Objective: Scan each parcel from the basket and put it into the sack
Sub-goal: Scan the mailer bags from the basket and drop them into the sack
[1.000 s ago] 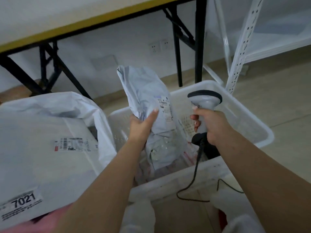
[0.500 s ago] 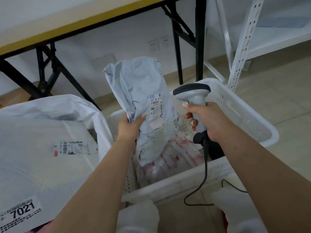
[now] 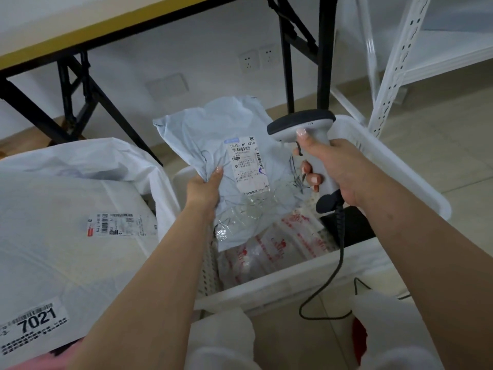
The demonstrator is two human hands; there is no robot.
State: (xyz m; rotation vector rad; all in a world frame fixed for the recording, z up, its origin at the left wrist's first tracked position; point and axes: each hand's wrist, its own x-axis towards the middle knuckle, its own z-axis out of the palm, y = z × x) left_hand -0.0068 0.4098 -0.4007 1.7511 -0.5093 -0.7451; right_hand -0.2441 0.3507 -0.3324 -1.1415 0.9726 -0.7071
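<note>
We hold a grey parcel [image 3: 229,166] upright over the basket [image 3: 416,180], our left hand [image 3: 205,188] pinching its left edge, label facing us. Our right hand [image 3: 338,169] is wrapped around the scanner [image 3: 306,134] handle, its head just beside the label; whether the scan has registered we cannot tell. The sack [image 3: 88,161] sits left of the basket, mouth open, with at least two labelled parcels already lying in it. Still in the basket: a clear bag with red print [image 3: 269,252] and something dark [image 3: 349,225] under the scanner cord. We judge the job partway done, with this parcel yet to be dropped in the sack.
</note>
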